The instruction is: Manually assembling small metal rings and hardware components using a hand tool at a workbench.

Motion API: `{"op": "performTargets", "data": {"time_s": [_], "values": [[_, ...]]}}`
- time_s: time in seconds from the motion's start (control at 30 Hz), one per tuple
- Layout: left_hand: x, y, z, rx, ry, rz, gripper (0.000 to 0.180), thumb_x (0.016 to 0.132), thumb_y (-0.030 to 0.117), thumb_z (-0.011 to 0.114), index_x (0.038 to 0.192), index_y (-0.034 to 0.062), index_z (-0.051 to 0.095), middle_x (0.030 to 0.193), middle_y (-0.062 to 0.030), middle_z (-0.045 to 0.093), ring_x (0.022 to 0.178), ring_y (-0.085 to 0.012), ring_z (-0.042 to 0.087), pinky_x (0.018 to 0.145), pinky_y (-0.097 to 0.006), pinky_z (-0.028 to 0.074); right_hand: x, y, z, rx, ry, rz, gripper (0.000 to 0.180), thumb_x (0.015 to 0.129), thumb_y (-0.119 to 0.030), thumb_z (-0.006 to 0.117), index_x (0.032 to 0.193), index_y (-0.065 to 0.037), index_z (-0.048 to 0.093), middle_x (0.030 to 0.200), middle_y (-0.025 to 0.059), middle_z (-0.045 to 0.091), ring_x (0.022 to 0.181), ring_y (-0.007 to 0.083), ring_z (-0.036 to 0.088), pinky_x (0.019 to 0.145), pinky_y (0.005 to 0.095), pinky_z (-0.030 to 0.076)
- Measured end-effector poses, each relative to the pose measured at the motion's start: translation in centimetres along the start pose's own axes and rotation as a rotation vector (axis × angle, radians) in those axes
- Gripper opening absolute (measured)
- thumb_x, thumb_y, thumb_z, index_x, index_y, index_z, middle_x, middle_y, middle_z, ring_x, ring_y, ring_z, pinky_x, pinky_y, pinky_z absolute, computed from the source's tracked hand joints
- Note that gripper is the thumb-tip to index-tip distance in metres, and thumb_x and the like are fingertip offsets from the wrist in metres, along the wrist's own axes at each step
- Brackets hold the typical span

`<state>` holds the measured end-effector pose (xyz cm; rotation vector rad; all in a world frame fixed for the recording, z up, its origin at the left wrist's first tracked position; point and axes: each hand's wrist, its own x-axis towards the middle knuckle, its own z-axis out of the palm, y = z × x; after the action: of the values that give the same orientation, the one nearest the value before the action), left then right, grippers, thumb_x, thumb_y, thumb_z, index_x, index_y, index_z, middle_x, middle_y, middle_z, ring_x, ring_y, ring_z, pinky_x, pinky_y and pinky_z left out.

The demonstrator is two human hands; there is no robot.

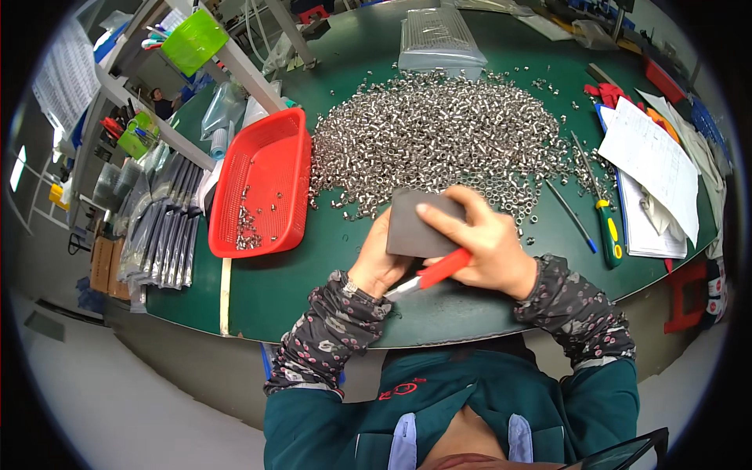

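Observation:
Above the table's near edge, both hands are together at a dark grey, square sheet-like piece [423, 225]. My left hand [376, 254] is closed on its left side, most of its fingers hidden behind it. My right hand [493, 247] presses a thumb on its face and also grips a red-handled tool [445, 268], whose pale, narrow end points down toward my left wrist. The tool's exact kind cannot be made out. Just beyond the hands spreads a large heap of small, shiny metal rings or sleeves [439, 133].
At the left stands a red plastic basket [301, 211] with a few metal pieces inside. On the right lie a green-and-yellow-handled screwdriver [609, 235], a thin rod [572, 215] and papers [654, 168]. A plastic-wrapped stack [442, 39] sits behind the heap. Bagged parts [168, 235] are far left.

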<state>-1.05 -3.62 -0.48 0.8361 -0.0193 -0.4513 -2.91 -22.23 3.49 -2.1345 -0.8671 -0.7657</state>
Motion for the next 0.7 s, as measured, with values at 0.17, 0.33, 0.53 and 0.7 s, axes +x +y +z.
{"op": "performTargets", "data": {"time_s": [0.17, 0.33, 0.53, 0.7], "values": [[0.8, -0.4, -2.5, -0.319, -0.552, -0.101, 0.03, 0.087, 0.015, 0.057, 0.113, 0.0029, 0.05, 0.103, -0.0118, 0.056, 0.082, -0.0179, 0.061, 0.066, -0.028, 0.054, 0.9, 2.1, 0.1, -0.121, 0.158, 0.132, 0.061, 0.059, -0.015, 0.073, 0.118, -0.014, 0.055, 0.106, 0.0182, 0.053, 0.076, 0.0312, 0.063, 0.062, 0.0368, 0.054], [1.0, -1.1, -1.8, -0.195, -0.343, -0.035, 0.034, 0.089, 0.013, 0.055, 0.12, 0.0038, 0.046, 0.113, -0.0136, 0.053, 0.092, -0.0216, 0.06, 0.077, -0.03, 0.054, 0.4, 1.7, 0.9, -0.128, 0.063, 0.106, 0.063, 0.058, -0.015, 0.072, 0.119, -0.017, 0.055, 0.108, 0.0164, 0.052, 0.078, 0.0306, 0.063, 0.06, 0.0365, 0.053], [-0.5, 0.4, 5.9, -0.098, 0.352, -0.081, 0.016, 0.09, 0.012, 0.052, 0.105, 0.0052, 0.053, 0.086, -0.0049, 0.057, 0.054, -0.0049, 0.044, 0.044, -0.016, 0.037, -0.5, 0.4, 0.7, -0.041, -0.024, 0.105, 0.058, 0.06, -0.019, 0.072, 0.116, -0.015, 0.057, 0.11, 0.0186, 0.051, 0.075, 0.0324, 0.063, 0.063, 0.0376, 0.054], [0.4, -0.6, 4.5, 0.182, 0.256, 0.081, 0.02, 0.088, 0.01, 0.054, 0.107, 0.0035, 0.053, 0.092, -0.0073, 0.056, 0.063, -0.007, 0.05, 0.045, -0.018, 0.039, 0.1, 0.9, 0.4, 0.017, 0.071, 0.015, 0.059, 0.059, -0.016, 0.072, 0.116, -0.016, 0.056, 0.11, 0.0176, 0.051, 0.074, 0.0316, 0.063, 0.061, 0.0365, 0.054]]}}
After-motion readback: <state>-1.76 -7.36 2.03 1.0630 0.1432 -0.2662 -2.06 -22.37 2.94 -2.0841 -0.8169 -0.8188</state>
